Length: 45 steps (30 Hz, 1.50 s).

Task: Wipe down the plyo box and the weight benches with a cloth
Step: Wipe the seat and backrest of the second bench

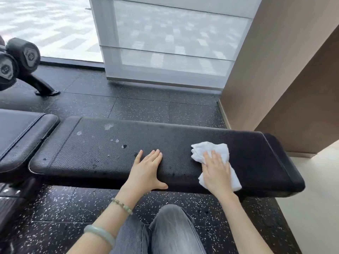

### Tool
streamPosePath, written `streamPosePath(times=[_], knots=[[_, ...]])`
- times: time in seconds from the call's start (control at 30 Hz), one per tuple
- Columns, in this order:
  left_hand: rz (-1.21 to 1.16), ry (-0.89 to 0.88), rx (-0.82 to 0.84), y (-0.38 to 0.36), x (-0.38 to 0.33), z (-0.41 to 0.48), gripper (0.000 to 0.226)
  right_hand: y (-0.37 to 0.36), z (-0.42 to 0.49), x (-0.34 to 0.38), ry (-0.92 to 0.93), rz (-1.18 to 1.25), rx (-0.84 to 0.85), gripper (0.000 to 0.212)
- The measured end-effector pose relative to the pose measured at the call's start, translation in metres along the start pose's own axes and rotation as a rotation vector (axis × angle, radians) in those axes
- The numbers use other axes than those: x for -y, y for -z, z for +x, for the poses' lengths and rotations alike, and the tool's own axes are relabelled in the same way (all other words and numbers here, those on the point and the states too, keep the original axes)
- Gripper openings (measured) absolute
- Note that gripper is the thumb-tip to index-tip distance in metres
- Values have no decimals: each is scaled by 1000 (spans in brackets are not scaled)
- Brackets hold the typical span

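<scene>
Grey-trousered knees (170, 230) before cloth-covered (211, 153) bench (110, 149).

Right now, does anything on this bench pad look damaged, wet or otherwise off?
Yes. The bench pad has pale worn patches near its far edge toward the left, and dark spots, possibly droplets or pitting, scattered left of the left hand. The right hand presses the white cloth flat further right, away from them.

My arms are bare. On my left wrist sit a beaded bracelet (121, 206) and, lower left, a pale green bangle (100, 235). Grey faded jeans (170, 233) fill the bottom centre.
</scene>
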<state>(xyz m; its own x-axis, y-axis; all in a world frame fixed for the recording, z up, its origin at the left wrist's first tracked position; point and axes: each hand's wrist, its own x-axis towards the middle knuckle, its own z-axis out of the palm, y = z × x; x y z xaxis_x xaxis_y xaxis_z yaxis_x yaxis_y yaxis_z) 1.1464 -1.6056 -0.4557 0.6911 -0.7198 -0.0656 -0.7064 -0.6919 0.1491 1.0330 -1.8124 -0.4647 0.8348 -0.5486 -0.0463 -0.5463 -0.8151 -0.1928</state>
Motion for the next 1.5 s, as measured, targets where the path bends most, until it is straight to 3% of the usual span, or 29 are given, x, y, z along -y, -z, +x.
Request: streamPosePath(times=[0.1,0.27,0.37,0.5,0.63,0.73,0.93,1.2,1.5], knots=[[-11,-2,-19,-1,0,1,114,-8,-1,51,143,16,20,77],[-88,-57,-131,-7,4,-2,110,-15,8,92,309,10,96,49],[-85,-48,-168,-11,21,-16,103,-8,10,55,240,4,53,49],[-77,132,-309,-12,81,-45,104,-2,11,42,88,15,16,47],[-22,277,-184,-2,118,-56,133,-15,0,97,290,40,64,48],[-5,305,-131,2,121,-52,140,-24,9,131,416,42,96,49],[22,322,-72,13,121,-51,130,-19,71,162,368,25,105,49],[-16,347,-86,11,122,-48,127,-28,7,144,491,43,88,50],[-41,350,-113,10,121,-49,127,-26,105,204,528,10,122,45]])
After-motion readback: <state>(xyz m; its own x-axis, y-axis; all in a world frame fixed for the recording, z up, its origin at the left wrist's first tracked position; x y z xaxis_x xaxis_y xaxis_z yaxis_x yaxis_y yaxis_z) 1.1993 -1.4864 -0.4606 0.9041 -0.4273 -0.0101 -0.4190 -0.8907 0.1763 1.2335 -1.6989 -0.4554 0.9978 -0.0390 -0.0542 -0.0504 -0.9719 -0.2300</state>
